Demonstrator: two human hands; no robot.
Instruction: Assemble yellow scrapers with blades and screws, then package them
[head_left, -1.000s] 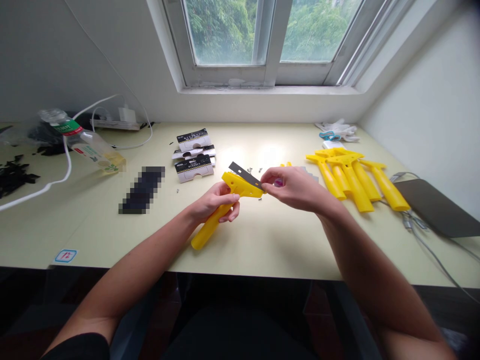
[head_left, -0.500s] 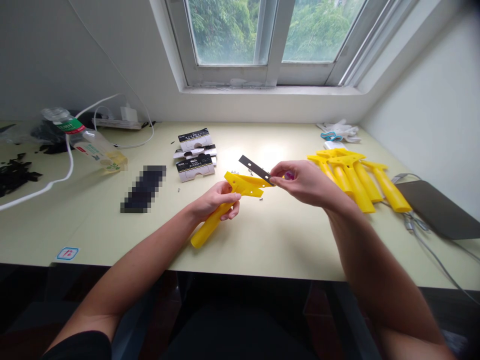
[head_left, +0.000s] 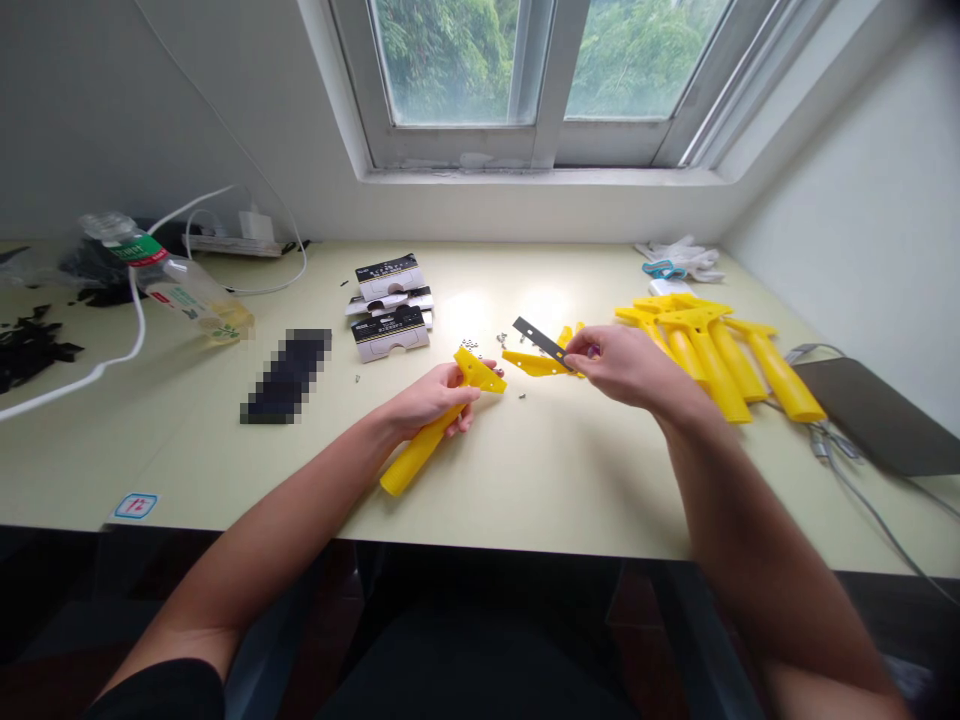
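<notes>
My left hand (head_left: pixel 441 398) is closed round a yellow scraper handle (head_left: pixel 420 455), its flared head with holes pointing up and right. Between thumb and fingers of my right hand (head_left: pixel 619 362) is a dark flat blade (head_left: pixel 538 340) with holes, tilted over the table. Just below the blade is a yellow flat piece (head_left: pixel 531 364) with holes; whether my right fingers touch it I cannot tell. More yellow pieces (head_left: pixel 567 335) show partly behind my right hand. Small screws (head_left: pixel 502 338) and nuts (head_left: pixel 469 344) lie beyond the handle head, and a single screw (head_left: pixel 522 396) lies nearer.
Several yellow handles (head_left: pixel 709 365) are piled at right, beside a dark flat device (head_left: pixel 874 415) and cables. Black-and-white card packages (head_left: pixel 390 332) stand at back left. Further left are a pixelated dark object (head_left: pixel 286 377), a tilted bottle (head_left: pixel 195 300) and a white cable (head_left: pixel 112 368). White gloves (head_left: pixel 690 260) lie at the back.
My right hand has moved right with the blade, away from the handle head. The yellow flat piece now appears apart from the head. My left hand has barely moved.
</notes>
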